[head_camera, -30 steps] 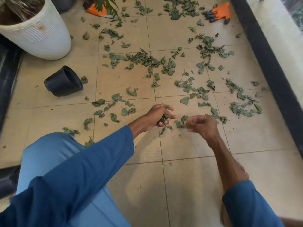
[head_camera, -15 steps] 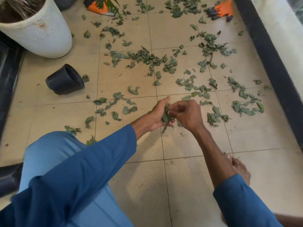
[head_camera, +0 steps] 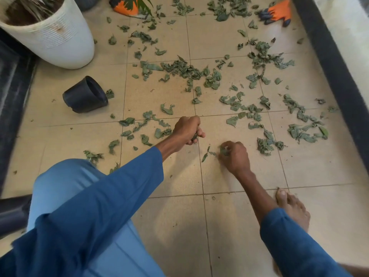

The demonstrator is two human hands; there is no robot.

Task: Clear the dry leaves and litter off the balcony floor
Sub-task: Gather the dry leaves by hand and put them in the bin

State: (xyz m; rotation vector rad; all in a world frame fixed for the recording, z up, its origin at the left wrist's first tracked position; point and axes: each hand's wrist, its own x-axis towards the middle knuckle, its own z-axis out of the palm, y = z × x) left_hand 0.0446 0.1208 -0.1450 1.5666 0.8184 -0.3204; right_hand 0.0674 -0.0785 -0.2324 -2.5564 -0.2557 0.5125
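Observation:
Several dry green leaves [head_camera: 185, 69] lie scattered over the beige tiled balcony floor [head_camera: 229, 216]. My left hand [head_camera: 186, 129] is curled round a small bunch of leaves [head_camera: 194, 137], held just above the tiles. My right hand [head_camera: 234, 155] is down on the floor to its right, its fingertips pinching a crumpled leaf [head_camera: 223, 150]. A thin loose leaf [head_camera: 205, 155] lies between the two hands. More leaf clumps [head_camera: 265, 144] sit to the right of my right hand.
A black pot [head_camera: 84, 95] lies tipped on its side at the left. A big white planter [head_camera: 54, 35] stands at the back left. Orange gloves [head_camera: 278, 12] lie at the far edge. A dark kerb [head_camera: 337, 76] runs along the right. My bare foot [head_camera: 291, 210] rests near the right.
My hands were together passing leaves into the left hand. Now the right hand has moved down and right to the floor and pinches a leaf; the left hand has closed on its bunch.

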